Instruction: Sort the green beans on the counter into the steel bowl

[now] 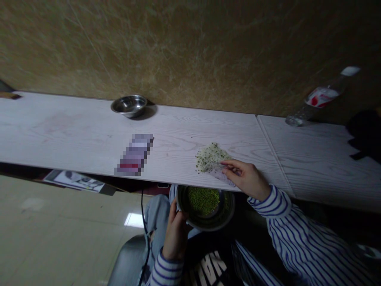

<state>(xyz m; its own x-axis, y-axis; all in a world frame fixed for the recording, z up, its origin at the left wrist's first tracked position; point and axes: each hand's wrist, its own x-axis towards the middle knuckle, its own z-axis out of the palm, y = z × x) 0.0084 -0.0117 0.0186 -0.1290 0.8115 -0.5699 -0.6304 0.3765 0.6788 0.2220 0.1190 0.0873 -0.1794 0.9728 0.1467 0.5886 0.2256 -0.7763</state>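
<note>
My left hand (175,228) grips the left rim of a metal bowl (229,216) below the table's front edge. Small round green beans (204,200), which look like mung beans, lie in this bowl. Above it on the table, a pile of white grains (212,157), like rice, is spread with green beans mixed in. My right hand (242,176) is at the pile's right side, thumb and fingertips drawn together in a pinch. What they hold, if anything, is too small to make out. A pale, glossy patch lies under the fingers.
A shiny empty-looking metal bowl (129,106) stands near the wall. Left of the pile lies a pixelated flat rectangle (135,155). A plastic bottle (321,97) and a black object (364,133) are at the right. A dark cable (143,212) hangs below the table edge.
</note>
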